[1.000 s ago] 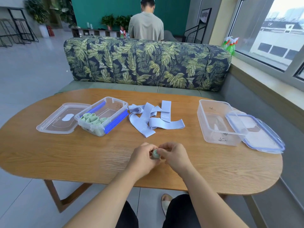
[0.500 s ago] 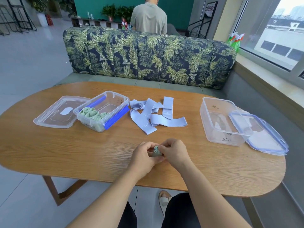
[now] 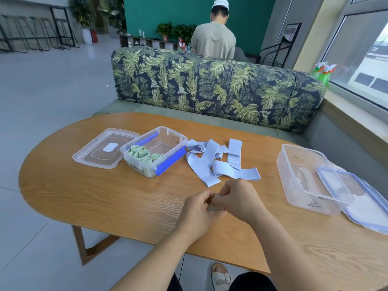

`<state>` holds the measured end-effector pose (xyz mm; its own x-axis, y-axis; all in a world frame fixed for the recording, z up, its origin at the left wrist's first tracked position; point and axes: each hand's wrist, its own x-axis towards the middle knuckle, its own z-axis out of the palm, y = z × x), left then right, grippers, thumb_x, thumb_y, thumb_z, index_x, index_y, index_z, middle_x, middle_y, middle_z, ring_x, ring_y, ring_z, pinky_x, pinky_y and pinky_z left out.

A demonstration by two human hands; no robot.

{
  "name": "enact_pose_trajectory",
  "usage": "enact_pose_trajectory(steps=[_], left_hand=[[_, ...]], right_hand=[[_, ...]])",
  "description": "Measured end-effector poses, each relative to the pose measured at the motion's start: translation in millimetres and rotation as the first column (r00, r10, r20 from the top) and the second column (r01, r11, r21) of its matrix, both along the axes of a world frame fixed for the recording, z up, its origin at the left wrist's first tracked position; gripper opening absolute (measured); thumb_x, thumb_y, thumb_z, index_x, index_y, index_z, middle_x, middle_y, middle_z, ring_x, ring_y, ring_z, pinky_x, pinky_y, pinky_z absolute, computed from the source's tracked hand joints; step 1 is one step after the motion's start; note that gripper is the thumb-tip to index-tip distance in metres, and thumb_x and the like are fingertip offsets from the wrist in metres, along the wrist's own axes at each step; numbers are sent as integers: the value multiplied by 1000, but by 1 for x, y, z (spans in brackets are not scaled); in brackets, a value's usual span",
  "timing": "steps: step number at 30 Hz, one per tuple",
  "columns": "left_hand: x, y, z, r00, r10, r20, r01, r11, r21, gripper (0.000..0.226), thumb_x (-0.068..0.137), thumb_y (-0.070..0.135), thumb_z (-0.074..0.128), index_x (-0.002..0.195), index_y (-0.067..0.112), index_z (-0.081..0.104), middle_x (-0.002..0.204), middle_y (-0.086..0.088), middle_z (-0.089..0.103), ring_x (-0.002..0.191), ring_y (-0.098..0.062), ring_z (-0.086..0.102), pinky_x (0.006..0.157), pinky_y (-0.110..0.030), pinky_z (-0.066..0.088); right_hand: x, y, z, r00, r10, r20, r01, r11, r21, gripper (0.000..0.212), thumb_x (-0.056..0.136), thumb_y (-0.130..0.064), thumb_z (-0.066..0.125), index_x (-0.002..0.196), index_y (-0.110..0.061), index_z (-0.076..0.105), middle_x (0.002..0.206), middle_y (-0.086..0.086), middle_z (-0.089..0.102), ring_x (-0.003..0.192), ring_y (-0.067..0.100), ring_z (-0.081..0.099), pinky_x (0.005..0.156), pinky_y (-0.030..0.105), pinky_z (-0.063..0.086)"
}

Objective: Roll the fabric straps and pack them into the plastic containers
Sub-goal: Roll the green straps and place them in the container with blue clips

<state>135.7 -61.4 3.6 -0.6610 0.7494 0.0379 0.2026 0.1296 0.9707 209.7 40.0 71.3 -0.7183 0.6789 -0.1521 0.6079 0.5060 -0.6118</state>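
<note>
Colours noted
Lilac-blue straps (image 3: 218,162); pale green rolls (image 3: 139,153); blue-clipped clear container (image 3: 171,163); wood-grain counter (image 3: 100,198); navy sofa (image 3: 210,87), green palm-leaf print.

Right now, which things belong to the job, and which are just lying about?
Job: left hand, right hand, rolled strap between them, lilac straps, green-roll container, empty container, clear lid, blue-rimmed lid.
Lying about: sofa, spray bottles, potted plants.

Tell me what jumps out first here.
The left hand and right hand meet over the table's near side, pinching a small, mostly hidden roll. Behind them sprawl loose lilac straps, between a container of green rolls on the left and an empty container on the right.
</note>
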Motion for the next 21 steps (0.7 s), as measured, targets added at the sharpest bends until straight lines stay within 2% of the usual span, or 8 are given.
enact_pose_trajectory(steps=[3,6,8,9,12,15,18,21], left_hand=[[-21,-11,8,983,-145,116,140,989,49,25,77,12,77,93,31,71,83,12,72,76,-2,61,74,-17,49],[-43,-28,20,949,-261,178,256,965,52,18,85,9,72,92,26,72,80,10,70,75,-5,60,75,-24,49],[-58,-37,27,933,-304,195,307,952,15,9,89,13,69,96,15,72,87,1,70,79,-8,60,75,-25,48],[-65,-42,29,923,-324,206,332,943,-3,13,90,15,67,102,10,71,93,-4,70,83,-10,61,75,-24,49],[-82,-54,35,883,-370,288,381,924,19,16,92,14,63,107,16,70,101,-3,71,91,-11,62,74,-21,52],[-91,-59,36,914,-316,254,310,949,61,16,90,9,65,103,16,70,89,7,72,80,-3,63,71,-19,51],[-97,-61,36,968,-186,171,173,981,92,22,83,14,74,104,14,71,92,3,73,81,-6,64,78,-24,51],[-106,-63,40,995,-78,68,69,989,129,21,77,9,79,94,20,70,82,6,73,75,-6,64,76,-27,54]], right_hand=[[-11,1,17,993,118,-30,-119,992,-49,15,68,-17,75,62,-15,62,62,-3,59,58,13,51,53,24,40],[-23,1,30,960,278,-30,-280,956,-92,14,72,-13,78,68,-18,66,66,-5,58,59,10,51,55,20,40],[-32,2,36,929,366,-55,-370,922,-116,15,73,-12,80,72,-20,68,67,-8,60,61,7,51,61,23,43],[-36,3,38,915,398,-66,-403,906,-128,15,73,-11,81,75,-21,70,68,-9,62,62,6,53,64,23,44],[-48,1,45,883,464,-74,-470,865,-176,19,75,-5,78,84,-21,73,79,-5,69,70,4,57,70,19,48],[-60,-3,51,871,484,-87,-491,849,-194,23,77,0,76,89,-19,72,87,4,71,75,9,59,75,25,49],[-74,-4,56,895,438,-81,-443,856,-268,28,73,-9,81,98,-13,69,89,5,69,72,17,61,75,36,50],[-92,-3,63,902,430,-47,-426,865,-263,26,76,-11,80,100,-8,68,94,20,71,80,36,67,88,48,56]])
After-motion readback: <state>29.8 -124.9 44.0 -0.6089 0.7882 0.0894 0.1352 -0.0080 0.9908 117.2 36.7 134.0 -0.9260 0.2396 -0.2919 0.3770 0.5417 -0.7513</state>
